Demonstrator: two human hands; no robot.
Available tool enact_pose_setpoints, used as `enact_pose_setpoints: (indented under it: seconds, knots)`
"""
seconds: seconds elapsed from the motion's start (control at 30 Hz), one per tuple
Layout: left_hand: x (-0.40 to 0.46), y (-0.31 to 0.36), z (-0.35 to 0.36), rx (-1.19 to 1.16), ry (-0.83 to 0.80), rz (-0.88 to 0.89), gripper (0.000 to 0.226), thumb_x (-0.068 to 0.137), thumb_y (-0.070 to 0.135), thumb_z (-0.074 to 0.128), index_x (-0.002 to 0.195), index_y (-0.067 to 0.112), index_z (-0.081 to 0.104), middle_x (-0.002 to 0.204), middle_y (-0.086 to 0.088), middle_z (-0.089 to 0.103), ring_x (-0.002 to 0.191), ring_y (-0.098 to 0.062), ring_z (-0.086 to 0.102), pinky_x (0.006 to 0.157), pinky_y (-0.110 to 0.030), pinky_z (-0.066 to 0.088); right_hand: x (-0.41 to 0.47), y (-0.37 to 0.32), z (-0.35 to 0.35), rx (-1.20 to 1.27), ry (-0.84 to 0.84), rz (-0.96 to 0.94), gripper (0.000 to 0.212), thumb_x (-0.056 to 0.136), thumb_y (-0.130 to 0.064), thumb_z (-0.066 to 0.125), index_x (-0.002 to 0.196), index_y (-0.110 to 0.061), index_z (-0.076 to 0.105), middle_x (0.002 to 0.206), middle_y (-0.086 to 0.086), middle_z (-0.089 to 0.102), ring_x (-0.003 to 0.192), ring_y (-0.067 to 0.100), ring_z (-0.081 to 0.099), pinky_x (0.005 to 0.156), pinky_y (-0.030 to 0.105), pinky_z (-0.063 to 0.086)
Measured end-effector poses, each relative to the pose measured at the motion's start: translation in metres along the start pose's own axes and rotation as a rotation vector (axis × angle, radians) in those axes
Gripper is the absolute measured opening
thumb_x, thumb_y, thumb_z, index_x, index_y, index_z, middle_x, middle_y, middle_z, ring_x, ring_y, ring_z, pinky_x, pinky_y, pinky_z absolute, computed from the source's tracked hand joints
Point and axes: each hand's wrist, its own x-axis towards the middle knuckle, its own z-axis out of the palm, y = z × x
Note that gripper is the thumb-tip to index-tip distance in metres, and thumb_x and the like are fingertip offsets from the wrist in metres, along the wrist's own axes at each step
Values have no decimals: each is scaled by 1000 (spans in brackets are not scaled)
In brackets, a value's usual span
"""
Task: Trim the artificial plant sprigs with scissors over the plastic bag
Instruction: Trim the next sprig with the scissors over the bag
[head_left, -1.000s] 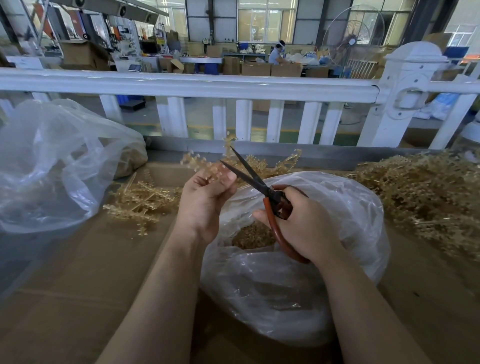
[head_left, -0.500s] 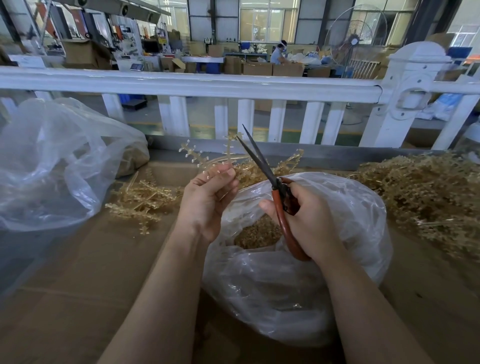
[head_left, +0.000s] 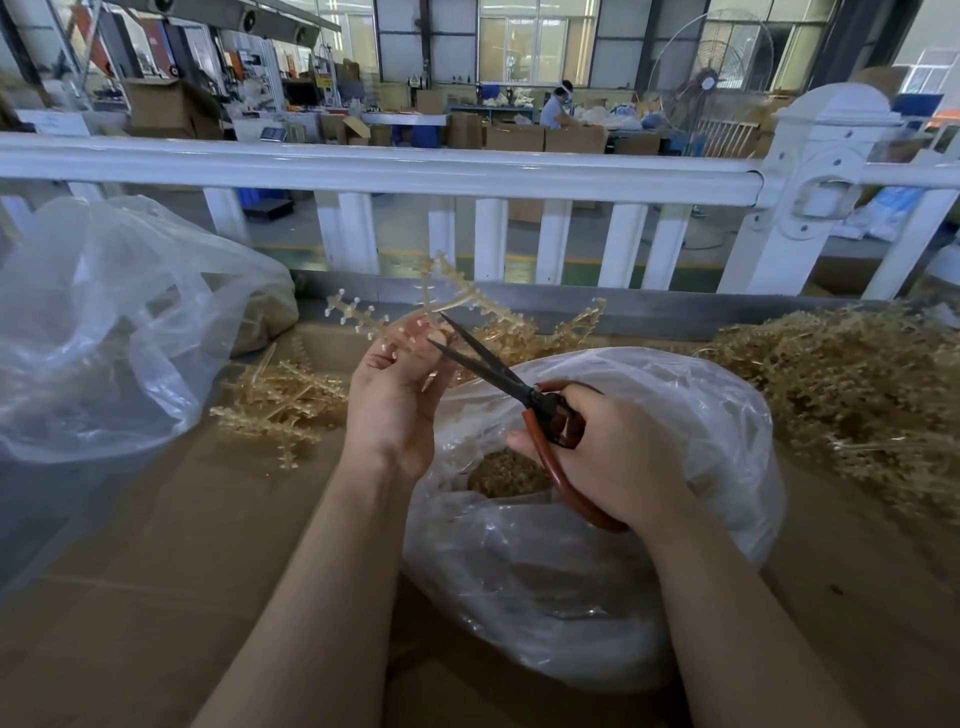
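Note:
My left hand pinches a pale golden plastic sprig whose studded branches fan up and to the left above the fingers. My right hand grips red-handled scissors; the dark blades are parted and their tips lie at the sprig's stem beside my left fingertips. Below both hands sits a clear plastic bag with an open mouth, and golden clippings show inside it.
A small heap of sprigs lies left of my left hand, and a large heap fills the right. A second clear bag stands at the far left. A white railing runs behind the brown cardboard surface.
The scissors swung down from upright to point left, blades opening at the sprig's stem. My left hand turned the sprig, so its branches now stand higher.

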Motion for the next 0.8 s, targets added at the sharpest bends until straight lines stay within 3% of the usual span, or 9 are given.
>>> enact_pose_setpoints:
  seconds: [0.17, 0.3, 0.43, 0.53, 0.8]
  knots:
    - [0, 0, -1, -36, 2, 8, 20, 82, -3, 63, 94, 14, 64, 84, -2, 69, 84, -13, 67, 91, -29, 54, 1, 2, 0, -1, -23, 19, 69, 64, -96, 39, 96, -40, 62, 77, -23, 61, 76, -3, 57, 63, 15, 39]
    - [-1, -2, -1, 50, -91, 26, 27, 70, 6, 69, 97, 7, 63, 93, -8, 67, 92, -18, 65, 97, -32, 52, 1, 3, 0, 54, -24, 39, 44, 72, -83, 54, 92, -44, 57, 76, -25, 61, 75, -5, 57, 62, 12, 36]
    - [-3, -6, 1, 213, -221, 83, 26, 72, 0, 68, 95, -3, 56, 88, -11, 65, 85, -20, 66, 85, -31, 55, 1, 3, 0, 52, -23, 58, 38, 76, -78, 59, 94, -45, 55, 76, -29, 57, 74, -10, 53, 62, 9, 32]
    - [-3, -8, 1, 274, -246, 110, 27, 79, -8, 65, 105, -12, 56, 90, -15, 64, 86, -23, 66, 82, -31, 54, 1, 3, -1, 23, -12, 67, 46, 72, -84, 51, 93, -44, 56, 76, -27, 57, 73, -8, 52, 60, 10, 31]
    - [-1, -9, -3, 264, -231, 101, 26, 83, -16, 60, 109, -12, 54, 84, -8, 69, 84, -20, 70, 79, -28, 55, 3, 2, 0, -38, 40, 46, 79, 61, -98, 28, 95, -35, 61, 79, -20, 61, 75, -1, 56, 63, 14, 37]
